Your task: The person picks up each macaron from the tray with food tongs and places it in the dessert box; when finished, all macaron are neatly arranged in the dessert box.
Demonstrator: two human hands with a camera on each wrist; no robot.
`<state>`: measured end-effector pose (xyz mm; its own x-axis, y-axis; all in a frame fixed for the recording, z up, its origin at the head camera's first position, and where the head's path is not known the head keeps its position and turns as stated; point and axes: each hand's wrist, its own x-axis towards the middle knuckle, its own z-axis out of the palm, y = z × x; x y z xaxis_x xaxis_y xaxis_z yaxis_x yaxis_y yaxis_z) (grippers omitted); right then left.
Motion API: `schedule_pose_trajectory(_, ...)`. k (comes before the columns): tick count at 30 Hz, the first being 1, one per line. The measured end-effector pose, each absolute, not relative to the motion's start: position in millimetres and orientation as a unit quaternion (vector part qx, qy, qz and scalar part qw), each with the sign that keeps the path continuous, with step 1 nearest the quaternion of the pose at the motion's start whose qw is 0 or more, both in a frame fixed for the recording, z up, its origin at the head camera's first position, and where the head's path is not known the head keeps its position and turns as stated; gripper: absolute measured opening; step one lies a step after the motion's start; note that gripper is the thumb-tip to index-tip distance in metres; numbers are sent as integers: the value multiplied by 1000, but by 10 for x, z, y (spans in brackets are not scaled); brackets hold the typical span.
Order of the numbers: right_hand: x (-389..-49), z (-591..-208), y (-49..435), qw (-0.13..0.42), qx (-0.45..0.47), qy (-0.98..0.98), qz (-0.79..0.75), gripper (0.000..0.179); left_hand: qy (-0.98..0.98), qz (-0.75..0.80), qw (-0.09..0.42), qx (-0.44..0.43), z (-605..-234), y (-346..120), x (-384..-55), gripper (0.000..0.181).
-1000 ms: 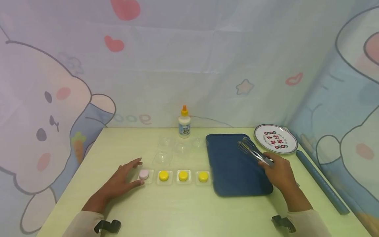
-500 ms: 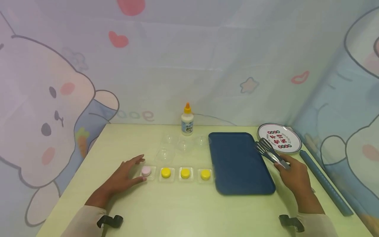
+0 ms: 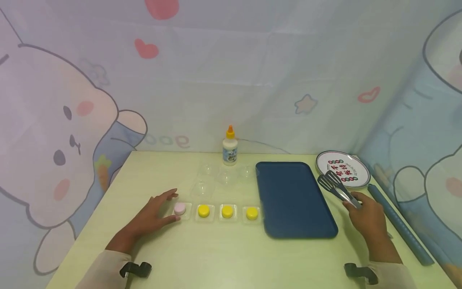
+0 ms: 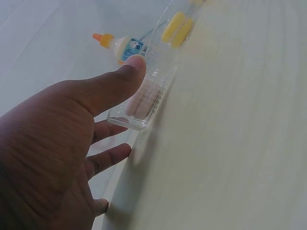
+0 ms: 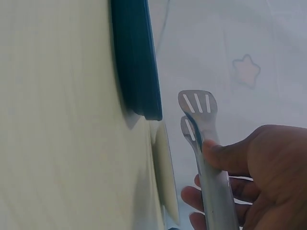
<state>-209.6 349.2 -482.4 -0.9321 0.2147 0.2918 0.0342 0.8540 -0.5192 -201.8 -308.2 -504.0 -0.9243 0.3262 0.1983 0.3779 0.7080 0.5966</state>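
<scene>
In the head view my right hand (image 3: 369,214) holds metal food tongs (image 3: 339,189) between the blue tray and the plate. The right wrist view shows the tongs' slotted heads (image 5: 204,108) slightly apart, with the thumb along one arm. At the left, my left hand (image 3: 150,215) lies with thumb and fingers spread on either side of a clear plastic box base (image 3: 186,212) holding a pink macaron (image 3: 179,208). In the left wrist view the thumb overlaps this base (image 4: 126,120). Beside it, yellow macarons (image 3: 203,210) sit in a row of similar bases.
Several clear domed lids (image 3: 226,176) lie behind the row. A white glue-style bottle (image 3: 229,151) with an orange tip stands at the back. The dark blue tray (image 3: 297,200) lies right of the macarons, a printed plate (image 3: 343,168) behind it, and a blue roll (image 3: 400,224) at the right edge.
My right hand has moved right with the tongs, from over the blue tray to beyond its right edge. The left hand stays by the pink macaron. The head view has shifted slightly.
</scene>
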Motion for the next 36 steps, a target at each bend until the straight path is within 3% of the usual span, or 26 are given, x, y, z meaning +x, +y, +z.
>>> schedule_pose_trajectory(36,-2158,-5047,3713,144,-81,-954,252,41,-927,-322,41,-186,-5051,-3042,-2037,88)
